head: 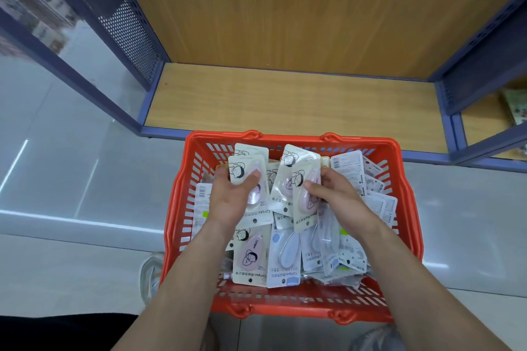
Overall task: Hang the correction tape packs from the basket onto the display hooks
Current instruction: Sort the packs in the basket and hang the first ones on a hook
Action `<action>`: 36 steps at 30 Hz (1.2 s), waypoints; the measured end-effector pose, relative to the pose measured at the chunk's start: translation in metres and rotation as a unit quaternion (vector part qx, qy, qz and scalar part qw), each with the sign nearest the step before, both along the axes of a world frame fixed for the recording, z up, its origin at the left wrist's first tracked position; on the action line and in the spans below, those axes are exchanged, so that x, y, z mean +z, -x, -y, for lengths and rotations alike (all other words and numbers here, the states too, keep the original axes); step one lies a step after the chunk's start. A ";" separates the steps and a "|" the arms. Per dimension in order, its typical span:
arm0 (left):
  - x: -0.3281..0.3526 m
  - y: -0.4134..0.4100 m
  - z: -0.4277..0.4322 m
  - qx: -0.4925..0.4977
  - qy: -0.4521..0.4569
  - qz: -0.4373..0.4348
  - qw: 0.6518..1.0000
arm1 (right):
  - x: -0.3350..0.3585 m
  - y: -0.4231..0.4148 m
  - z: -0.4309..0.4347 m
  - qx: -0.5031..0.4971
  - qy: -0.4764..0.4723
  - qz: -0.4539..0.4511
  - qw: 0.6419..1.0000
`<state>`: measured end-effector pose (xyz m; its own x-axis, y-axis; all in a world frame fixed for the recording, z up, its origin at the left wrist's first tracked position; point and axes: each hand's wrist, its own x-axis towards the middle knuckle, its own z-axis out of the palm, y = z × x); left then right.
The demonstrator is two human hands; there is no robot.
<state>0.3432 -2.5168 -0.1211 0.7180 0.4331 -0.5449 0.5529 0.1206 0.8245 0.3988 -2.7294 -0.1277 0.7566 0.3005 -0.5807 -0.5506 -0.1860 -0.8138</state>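
Both hands held packs over the red basket (285, 303)
Left hand (228, 199) grip closed round a pink stack (246, 164) at its far left; right hand (336, 194) grip pinched fanned packs (293, 177) mid-basket; loose packs (251, 256) lay inside.

Packs (251, 259) bury the basket (188, 202) floor; a green item (517, 105), perhaps a booklet, is cut off at right.

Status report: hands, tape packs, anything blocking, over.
Left hand grips pink pack stack over red basket. Right hand grips second pink stack. More loose packs in basket. Nothing between hands and shelf unit.
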 end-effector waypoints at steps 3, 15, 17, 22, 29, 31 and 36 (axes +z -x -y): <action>0.010 0.005 -0.008 -0.002 -0.003 -0.005 1.000 | 0.006 0.000 -0.009 0.022 -0.022 0.001 0.999; 0.127 0.012 -0.032 -0.056 -0.032 0.051 0.997 | 0.115 0.005 -0.033 -0.033 -0.139 0.019 0.990; 0.147 0.016 -0.024 -0.073 -0.039 0.073 0.994 | 0.141 0.010 -0.036 -0.021 -0.164 0.041 0.985; 0.200 0.035 0.001 -0.117 -0.057 0.114 0.985 | 0.193 0.034 -0.029 -0.010 -0.161 0.100 0.982; 0.218 0.046 0.033 -0.150 0.001 0.130 0.980 | 0.219 0.062 -0.017 -0.020 -0.131 0.142 0.981; 0.215 0.045 0.037 -0.156 0.015 0.121 0.980 | 0.220 0.064 -0.014 -0.029 -0.135 0.139 0.981; 0.207 0.036 0.039 -0.108 0.038 0.128 0.985 | 0.208 0.059 -0.007 0.002 -0.104 0.142 0.984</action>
